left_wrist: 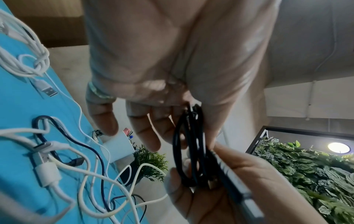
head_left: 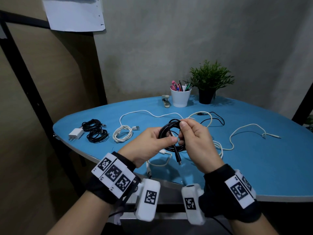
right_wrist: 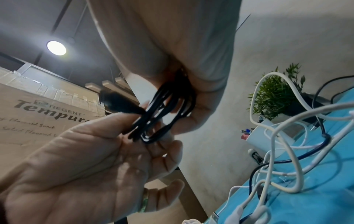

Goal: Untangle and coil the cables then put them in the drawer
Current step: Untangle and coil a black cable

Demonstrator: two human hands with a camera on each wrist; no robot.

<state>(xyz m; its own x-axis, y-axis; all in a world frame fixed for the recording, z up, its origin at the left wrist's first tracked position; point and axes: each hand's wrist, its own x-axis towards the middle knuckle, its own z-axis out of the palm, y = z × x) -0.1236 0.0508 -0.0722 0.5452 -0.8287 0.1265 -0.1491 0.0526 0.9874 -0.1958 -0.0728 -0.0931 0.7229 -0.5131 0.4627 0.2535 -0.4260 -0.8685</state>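
The room is lying in dim, cool light, and the head view is darkening toward its corners. A round ceiling lamp (right_wrist: 56, 47) is glaring white in the right wrist view, blown out with no detail, and the same lamp is showing as a bright disc at the right edge of the left wrist view. Soft shadows are falling on the tabletop (head_left: 254, 167) beneath the hands and behind the potted plant (head_left: 210, 80). Straight lines are bowing at the edges of all three views, the tabletop's rim curving strongly. In both wrist views the near palms are filling the frame, washed out and soft, and the nearest cable ends are smearing with blur.
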